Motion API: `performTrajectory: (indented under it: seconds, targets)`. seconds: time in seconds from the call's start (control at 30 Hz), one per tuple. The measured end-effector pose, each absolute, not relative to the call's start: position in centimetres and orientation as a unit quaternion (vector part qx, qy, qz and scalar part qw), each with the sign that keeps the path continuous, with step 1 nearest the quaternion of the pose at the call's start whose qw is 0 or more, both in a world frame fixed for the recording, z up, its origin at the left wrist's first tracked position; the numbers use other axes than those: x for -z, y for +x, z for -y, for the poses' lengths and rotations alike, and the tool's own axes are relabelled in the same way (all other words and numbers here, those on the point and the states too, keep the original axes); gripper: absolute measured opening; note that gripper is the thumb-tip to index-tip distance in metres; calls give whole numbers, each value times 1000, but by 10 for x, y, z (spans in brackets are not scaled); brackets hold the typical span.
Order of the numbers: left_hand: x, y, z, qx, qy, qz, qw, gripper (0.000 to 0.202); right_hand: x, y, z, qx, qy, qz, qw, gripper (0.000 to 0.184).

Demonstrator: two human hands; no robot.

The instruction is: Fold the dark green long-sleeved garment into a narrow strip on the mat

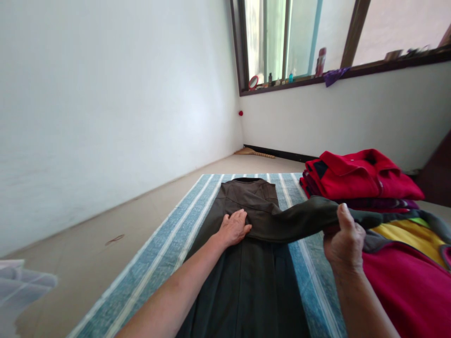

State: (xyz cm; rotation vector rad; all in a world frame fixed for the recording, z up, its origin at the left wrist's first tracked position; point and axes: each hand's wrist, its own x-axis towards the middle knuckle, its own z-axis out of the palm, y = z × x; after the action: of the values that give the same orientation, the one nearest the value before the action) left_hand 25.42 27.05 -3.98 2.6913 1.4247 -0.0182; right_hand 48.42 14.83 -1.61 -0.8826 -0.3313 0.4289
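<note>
A dark jacket lies lengthwise on a blue striped cloth, its collar at the far end. My left hand rests flat on the jacket's upper part, fingers stretched out. Off to the right, my right hand is closed around the dark sleeve, thumb up, holding it stretched out sideways and raised off the cloth. Part of the sleeve passes beyond the right hand. The lower end of the jacket runs out of view at the bottom.
Folded red clothes are stacked at the right. Nearer lies a pink and yellow garment. White walls close off the left and back. A broom lies in the far corner. Small items, including a bottle, stand on the windowsill. Something whitish is at lower left.
</note>
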Motion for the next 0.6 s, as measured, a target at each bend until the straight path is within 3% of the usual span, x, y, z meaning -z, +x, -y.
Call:
performTrajectory:
  seconds: [0.37,0.6]
  targets:
    - [31,255,-274,25,889,-454,53,48,14,481,-147,-208,-428,156,865,32]
    - [35,254,-269,7,890,-454,34,39,6,477,-147,-217,-406,133,878,33]
